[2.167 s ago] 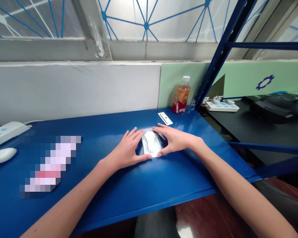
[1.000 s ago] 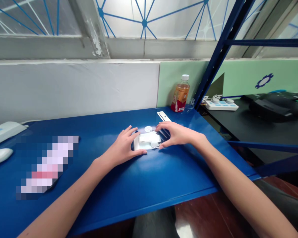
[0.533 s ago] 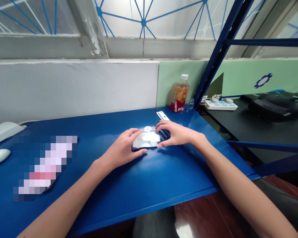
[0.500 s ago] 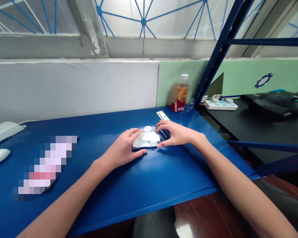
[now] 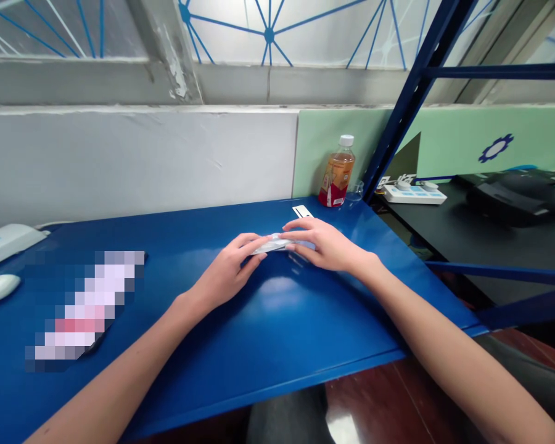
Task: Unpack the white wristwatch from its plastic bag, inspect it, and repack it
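Between my two hands is a shiny clear plastic packet [image 5: 274, 244] with something whitish in it, seen nearly edge-on and lifted off the blue table. Its left end is pinched between the thumb and fingers of my left hand [image 5: 234, 265]. My right hand [image 5: 326, 243] grips the other end, its fingers over the top and covering part of the packet. What lies inside I cannot make out. Just behind my right fingers, a small white card-like piece with a dark stripe [image 5: 301, 211] lies on the table [image 5: 277, 333].
A drink bottle with a white cap [image 5: 337, 176] stands at the back right, near a blue metal post [image 5: 400, 105]. Far left are a white power strip [image 5: 9, 243], a white computer mouse [image 5: 0, 288] and a blurred-out flat object [image 5: 92, 302]. Another power strip [image 5: 414, 193] sits right.
The packet, lying flatter and showing its broad face before, has been raised and tilted edge-on. Both hands have closed in on it, the right one reaching further over it.
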Demonstrator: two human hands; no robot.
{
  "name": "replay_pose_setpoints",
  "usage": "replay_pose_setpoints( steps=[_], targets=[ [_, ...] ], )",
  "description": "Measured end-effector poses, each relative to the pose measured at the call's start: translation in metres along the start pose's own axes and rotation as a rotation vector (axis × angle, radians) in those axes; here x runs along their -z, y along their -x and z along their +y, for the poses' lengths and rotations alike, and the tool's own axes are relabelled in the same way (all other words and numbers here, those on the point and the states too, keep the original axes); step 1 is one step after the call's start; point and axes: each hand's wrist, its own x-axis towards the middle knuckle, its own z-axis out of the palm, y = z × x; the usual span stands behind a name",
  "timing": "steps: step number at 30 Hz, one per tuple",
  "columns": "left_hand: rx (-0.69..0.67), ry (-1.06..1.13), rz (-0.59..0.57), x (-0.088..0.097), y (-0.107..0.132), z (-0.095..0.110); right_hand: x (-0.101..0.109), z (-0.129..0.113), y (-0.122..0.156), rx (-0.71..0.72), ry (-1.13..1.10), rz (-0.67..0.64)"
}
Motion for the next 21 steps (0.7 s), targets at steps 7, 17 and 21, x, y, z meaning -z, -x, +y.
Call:
replay_pose_setpoints(
  steps=[7, 17, 21],
  targets=[
    [0.151, 0.315, 0.038, 0.01, -0.004, 0.018, 0.001, -0.009, -0.004, -0.092, -0.371, 0.11],
    [0.128, -0.024, 0.008, 0.002, 0.002, 0.012, -0.004, 0.004, -0.003, -0.35, -0.383, -0.049],
    [0.089, -0.157, -0.139, -0.001, 0.006, 0.002, -0.011, 0.011, -0.002, -0.311, -0.12, -0.035]
  ],
)
